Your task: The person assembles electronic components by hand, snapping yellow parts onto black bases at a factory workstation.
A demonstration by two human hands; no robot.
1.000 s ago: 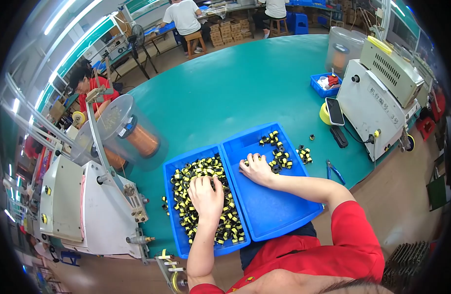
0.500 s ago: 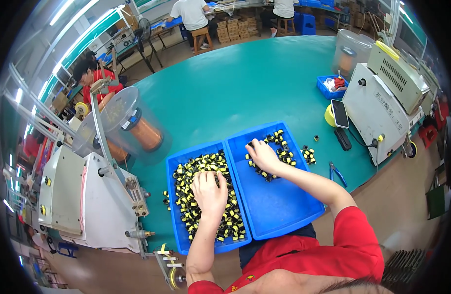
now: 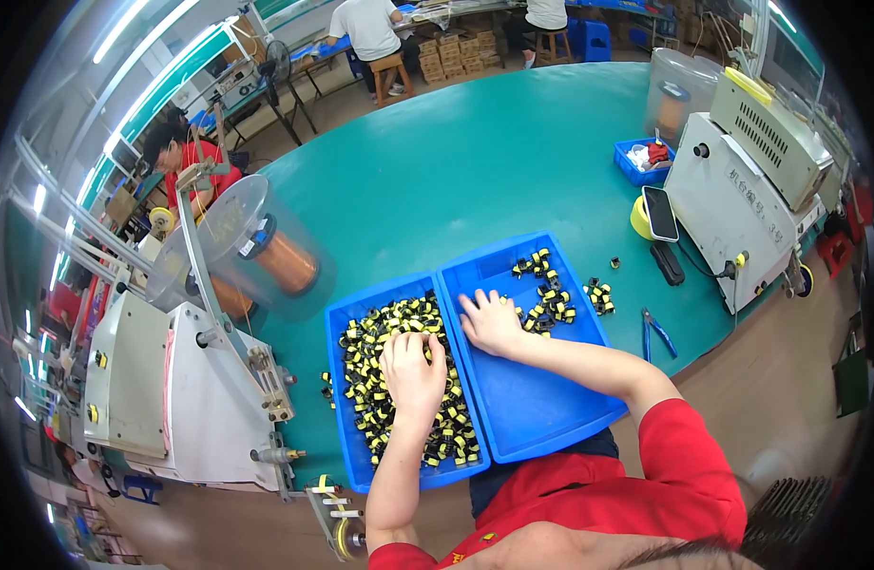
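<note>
Small black coils wrapped in yellow tape (image 3: 365, 380) fill the left blue tray (image 3: 336, 418) in a heap. On top of this heap rests my left hand (image 3: 415, 372), its fingers bent and the thumb apart from them; the undersides of the fingers are hidden. My right hand (image 3: 492, 325) is in the right blue tray (image 3: 541, 404), palm down near the wall between the trays, with fingers spread. I see nothing in it. A loose group of the same coils (image 3: 554, 302) lies beyond and to the right of this hand, in the tray's far part.
More coils (image 3: 598, 296) lie on the green table (image 3: 408, 180) beside the right tray, near blue-handled pliers (image 3: 656, 334). A phone (image 3: 659, 213) leans on a yellow roll. Machines (image 3: 218, 399) stand left and right (image 3: 727, 204); copper wire spools (image 3: 283, 261) sit in clear tubs. Co-workers sit farther off.
My right hand has moved left and nearer me, from among the loose coils toward the wall between the trays. My left hand stays on the heap; the view has shifted slightly.
</note>
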